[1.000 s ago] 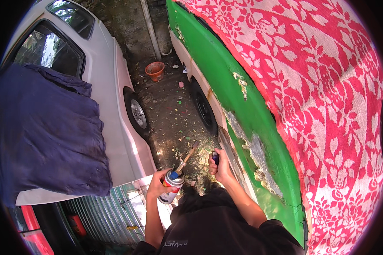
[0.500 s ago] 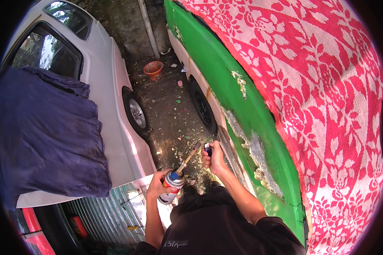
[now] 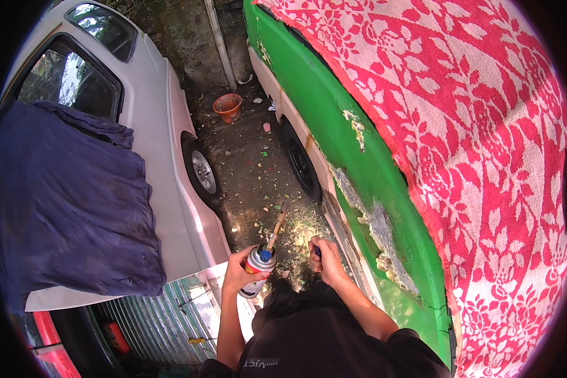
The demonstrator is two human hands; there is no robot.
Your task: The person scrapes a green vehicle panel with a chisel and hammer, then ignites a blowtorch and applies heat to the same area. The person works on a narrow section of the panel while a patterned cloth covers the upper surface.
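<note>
In my left hand (image 3: 235,272) is a gas canister (image 3: 259,261), white and red, its fingers wrapped round the side. A torch head (image 3: 275,232) with a blue fitting is mounted on top, its brass-coloured tube tilted up and away from me to a dark tip. No flame can be made out. My right hand (image 3: 329,263) is closed round a small dark lighter (image 3: 317,251), mostly hidden by the fingers. It is apart from the torch, to its right. Beside it stands a green vehicle (image 3: 403,189) with a scraped grey patch (image 3: 381,228) and crusty yellowish filler along its side.
On the left is a white vehicle (image 3: 160,126) with a dark blue cloth (image 3: 75,201) draped over it. A red and pink floral blanket (image 3: 472,138) covers the green vehicle's top. An orange pot (image 3: 228,107) and scattered chips lie on the ground between them.
My right hand has drawn back toward me with the lighter, away from the torch tip. The torch and canister have tilted slightly, the tip swinging a little left and farther from me.
</note>
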